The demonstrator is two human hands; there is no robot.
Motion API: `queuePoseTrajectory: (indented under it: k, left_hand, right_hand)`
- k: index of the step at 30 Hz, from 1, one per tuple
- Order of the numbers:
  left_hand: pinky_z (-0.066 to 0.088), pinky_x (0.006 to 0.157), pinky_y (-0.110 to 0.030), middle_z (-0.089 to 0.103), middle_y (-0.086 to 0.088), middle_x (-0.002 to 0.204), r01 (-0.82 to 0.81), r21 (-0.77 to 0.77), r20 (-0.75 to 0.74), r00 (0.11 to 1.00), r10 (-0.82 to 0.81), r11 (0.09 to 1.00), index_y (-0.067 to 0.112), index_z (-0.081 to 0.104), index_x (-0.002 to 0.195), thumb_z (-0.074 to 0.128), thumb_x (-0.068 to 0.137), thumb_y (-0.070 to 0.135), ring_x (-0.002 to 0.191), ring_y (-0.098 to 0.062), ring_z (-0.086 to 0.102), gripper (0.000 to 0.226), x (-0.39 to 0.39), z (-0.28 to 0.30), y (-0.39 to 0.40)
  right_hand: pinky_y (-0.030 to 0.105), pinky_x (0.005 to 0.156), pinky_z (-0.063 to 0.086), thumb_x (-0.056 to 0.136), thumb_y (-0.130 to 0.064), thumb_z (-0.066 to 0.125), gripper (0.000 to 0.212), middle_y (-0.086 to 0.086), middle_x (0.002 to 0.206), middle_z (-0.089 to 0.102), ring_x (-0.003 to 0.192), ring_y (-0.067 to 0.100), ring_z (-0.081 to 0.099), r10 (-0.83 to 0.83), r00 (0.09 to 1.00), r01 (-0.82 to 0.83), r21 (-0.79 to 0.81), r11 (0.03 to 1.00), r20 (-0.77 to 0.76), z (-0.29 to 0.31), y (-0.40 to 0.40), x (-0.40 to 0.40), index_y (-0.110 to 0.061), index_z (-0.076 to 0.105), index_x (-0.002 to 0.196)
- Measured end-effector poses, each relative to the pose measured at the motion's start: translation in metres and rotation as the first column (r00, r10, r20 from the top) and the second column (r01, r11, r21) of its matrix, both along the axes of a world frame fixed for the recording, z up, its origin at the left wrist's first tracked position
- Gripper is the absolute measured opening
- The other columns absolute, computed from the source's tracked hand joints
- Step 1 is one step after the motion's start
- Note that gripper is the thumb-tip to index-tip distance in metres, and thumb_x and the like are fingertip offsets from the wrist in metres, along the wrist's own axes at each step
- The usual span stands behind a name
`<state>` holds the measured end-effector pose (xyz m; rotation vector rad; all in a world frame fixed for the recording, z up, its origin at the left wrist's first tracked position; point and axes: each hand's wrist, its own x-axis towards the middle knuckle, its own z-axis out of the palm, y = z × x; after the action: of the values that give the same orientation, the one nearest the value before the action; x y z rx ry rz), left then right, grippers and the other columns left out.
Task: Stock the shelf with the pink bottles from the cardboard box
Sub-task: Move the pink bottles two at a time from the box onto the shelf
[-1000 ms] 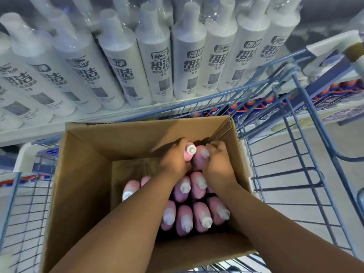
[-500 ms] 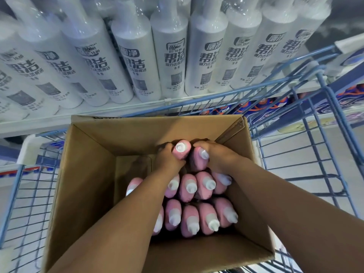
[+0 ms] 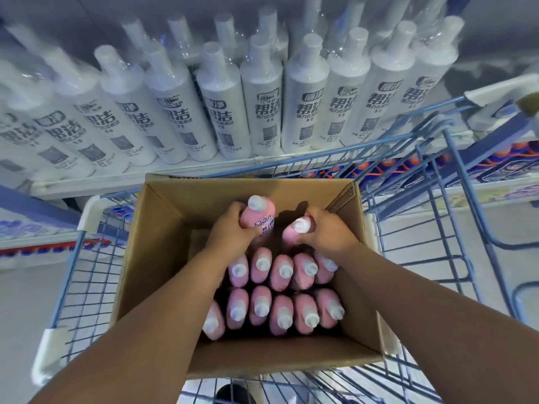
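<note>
Both hands are down inside the box (image 3: 163, 258), each wrapped around a pink bottle. The left hand (image 3: 230, 231) grips the left bottle (image 3: 259, 215) around its body, fingers curled over the printed label; its white cap stands above the hand, clear of the other caps. The right hand (image 3: 326, 231) clasps the right bottle (image 3: 297, 231) from the side, and that bottle tilts so its white cap points toward the left hand. The two held bottles are near each other but apart, with a dark gap between them.

Just below both wrists, the rest of the pink bottles (image 3: 277, 290) stand packed in the box in two rows, caps up, touching one another. The nearer row lies between the forearms; the leftmost bottle of it is partly hidden under the left forearm.

The box sits in a blue wire cart (image 3: 423, 258), whose sides run outside both arms. Beyond the hands, past the far wall of the box, a shelf (image 3: 204, 167) carries rows of white bottles (image 3: 262, 103) with dark lettering, standing close together. To the right of the right hand, beyond the cart's rail, a lower shelf holds blue and orange goods too blurred to tell apart.
</note>
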<state>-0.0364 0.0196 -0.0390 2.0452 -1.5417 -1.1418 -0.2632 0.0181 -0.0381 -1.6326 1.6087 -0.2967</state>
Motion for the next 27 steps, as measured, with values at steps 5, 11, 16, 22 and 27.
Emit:
queuePoseTrajectory:
  k: [5, 11, 16, 22, 27]
  left_hand:
    - [0.054, 0.089, -0.037, 0.070, 0.008, 0.106, -0.002, -0.115, -0.083, 0.997, -0.007, 0.993, 0.033, 0.057, 0.114, 0.082, 0.077, 0.026, 0.097, -0.014, 0.067, 0.044, 0.012, 0.071, 0.011]
    - [0.055, 0.092, -0.036, 0.071, 0.007, 0.108, -0.118, -0.197, -0.217, 0.973, 0.074, 0.973, 0.031, 0.058, 0.114, 0.081, 0.081, 0.021, 0.099, -0.011, 0.068, 0.041, 0.014, 0.160, 0.028]
    - [0.049, 0.073, -0.022, 0.065, 0.015, 0.104, -0.202, -0.287, -0.288, 0.951, 0.117, 0.936, 0.029, 0.059, 0.121, 0.075, 0.088, 0.023, 0.096, -0.008, 0.062, 0.038, 0.007, 0.238, 0.044]
    - [0.049, 0.072, -0.025, 0.063, 0.010, 0.114, -0.313, -0.354, -0.419, 0.896, 0.149, 0.881, 0.026, 0.053, 0.122, 0.075, 0.088, 0.027, 0.101, -0.009, 0.062, 0.040, 0.006, 0.323, 0.053]
    - [0.056, 0.081, -0.037, 0.067, -0.004, 0.121, -0.368, -0.373, -0.535, 0.835, 0.127, 0.851, 0.023, 0.055, 0.114, 0.074, 0.089, 0.023, 0.097, -0.017, 0.068, 0.031, 0.007, 0.388, 0.046]
  right_hand:
    - [0.026, 0.069, 0.036, 0.071, -0.035, 0.088, 0.051, -0.001, 0.091, 0.064, 0.084, 0.020, 0.057, -0.106, 0.991, 0.113, -0.087, 0.990, 0.079, 0.069, 0.005, -0.008, -0.015, 0.060, 0.108]
    - [0.029, 0.069, 0.047, 0.071, -0.048, 0.084, 0.042, -0.001, 0.089, 0.070, 0.086, 0.021, 0.066, -0.082, 0.983, 0.107, -0.153, 0.982, 0.163, 0.163, 0.005, -0.005, -0.021, 0.064, 0.097]
    - [0.029, 0.065, 0.048, 0.075, -0.055, 0.079, 0.050, -0.001, 0.091, 0.069, 0.081, 0.018, 0.065, -0.022, 0.984, 0.070, -0.265, 0.962, 0.178, 0.243, 0.020, 0.000, -0.022, 0.065, 0.109]
    - [0.029, 0.064, 0.046, 0.073, -0.058, 0.079, 0.043, -0.009, 0.084, 0.064, 0.075, 0.011, 0.062, -0.050, 0.956, 0.152, -0.341, 0.928, 0.290, 0.328, 0.029, -0.003, -0.028, 0.064, 0.101]
    - [0.027, 0.064, 0.051, 0.072, -0.052, 0.083, 0.042, -0.011, 0.086, 0.070, 0.062, -0.001, 0.066, -0.040, 0.921, 0.204, -0.393, 0.896, 0.388, 0.399, 0.022, 0.001, -0.026, 0.067, 0.102]
